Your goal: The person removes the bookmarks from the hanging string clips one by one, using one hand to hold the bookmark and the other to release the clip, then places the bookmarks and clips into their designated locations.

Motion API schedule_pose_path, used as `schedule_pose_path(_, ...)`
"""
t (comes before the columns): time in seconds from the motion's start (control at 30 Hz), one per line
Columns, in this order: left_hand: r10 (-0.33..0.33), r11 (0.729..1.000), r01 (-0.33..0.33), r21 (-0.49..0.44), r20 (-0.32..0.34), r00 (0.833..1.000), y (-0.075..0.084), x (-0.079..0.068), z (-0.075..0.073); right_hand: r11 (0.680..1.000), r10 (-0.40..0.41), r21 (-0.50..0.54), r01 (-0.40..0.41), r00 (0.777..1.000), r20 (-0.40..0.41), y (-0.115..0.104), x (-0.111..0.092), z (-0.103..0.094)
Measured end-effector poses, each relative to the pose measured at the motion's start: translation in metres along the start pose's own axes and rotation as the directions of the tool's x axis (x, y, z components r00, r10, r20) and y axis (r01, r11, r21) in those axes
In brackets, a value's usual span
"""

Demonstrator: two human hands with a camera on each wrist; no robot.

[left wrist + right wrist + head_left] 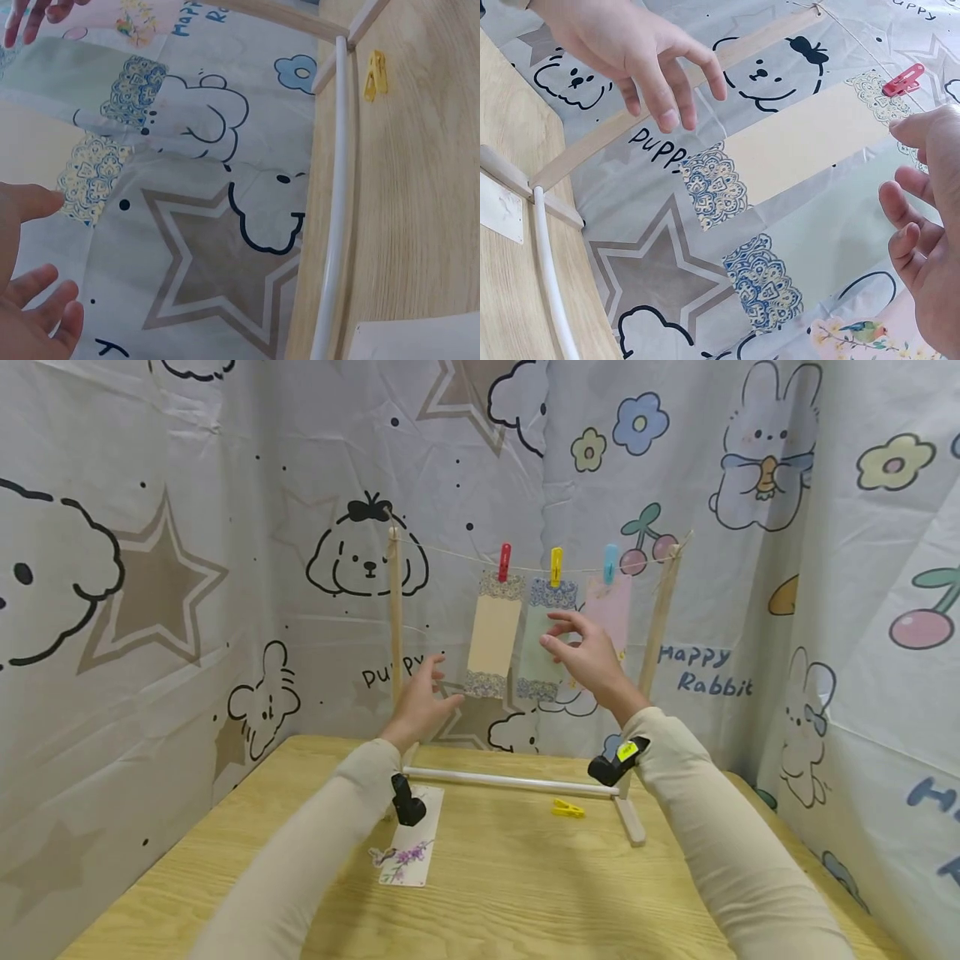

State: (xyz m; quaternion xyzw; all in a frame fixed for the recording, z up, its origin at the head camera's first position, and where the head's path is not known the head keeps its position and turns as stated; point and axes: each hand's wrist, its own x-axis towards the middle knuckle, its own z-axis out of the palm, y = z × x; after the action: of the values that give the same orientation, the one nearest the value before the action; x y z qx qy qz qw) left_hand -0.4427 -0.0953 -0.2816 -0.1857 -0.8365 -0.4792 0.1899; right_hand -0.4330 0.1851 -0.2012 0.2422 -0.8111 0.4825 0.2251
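Three patterned cards hang from a string on a wooden stand. A red clothespin (505, 562) holds the cream card (495, 635), a yellow clothespin (557, 567) the pale green card (536, 647), and a blue clothespin (611, 564) the pink card (617, 610). My left hand (420, 703) is raised left of the cream card, fingers spread, holding nothing. In front of the green card is my right hand (588, 660), its fingers loosely bent with nothing between them; the right wrist view shows it near the card's upper part. Whether it touches the card, I cannot tell.
On the table (495, 877) lie a loose yellow clothespin (568, 809) and a white card with purple flowers (412, 852), partly behind my left wrist. The stand has a left post (397, 610), a right post (660, 618) and a white bottom bar (510, 782). Printed curtains surround the table.
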Motion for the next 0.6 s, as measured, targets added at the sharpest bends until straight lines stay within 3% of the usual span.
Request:
schedule_pose_path(0.3,0.029,0.997,-0.031,-0.07,-0.038,0.999,-0.009,0.009,0.012,1.0,-0.031,0.006,0.031,0.999,-0.036,-0.009,0.009,-0.002)
schedule_pose_path(0.6,-0.001,0.994,0.001,-0.108,0.002,1.0,-0.013,0.013,0.022,0.998,-0.07,-0.002,0.07,0.997,-0.04,-0.024,0.022,-0.003)
